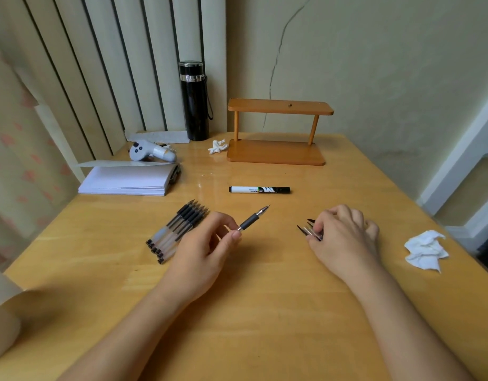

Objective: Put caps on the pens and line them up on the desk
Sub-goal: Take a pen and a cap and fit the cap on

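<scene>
My left hand (207, 243) holds an uncapped gel pen (254, 218) by its barrel, with the black grip and metal tip pointing up and to the right. Left of that hand, several uncapped clear pens (177, 229) lie side by side on the wooden desk (265, 298), tips pointing away from me. My right hand (344, 232) rests on the desk with its fingers closed over a small pile of pen caps (310, 229); black clips stick out to the left of the fingers. A capped white and black marker (259, 190) lies crosswise further back.
At the back stand a small wooden shelf (278, 133) and a black flask (194, 100). A stack of white paper (127, 180) and a grey controller (150, 152) lie back left. Crumpled tissues sit near the shelf (217, 146) and at the right edge (425, 250).
</scene>
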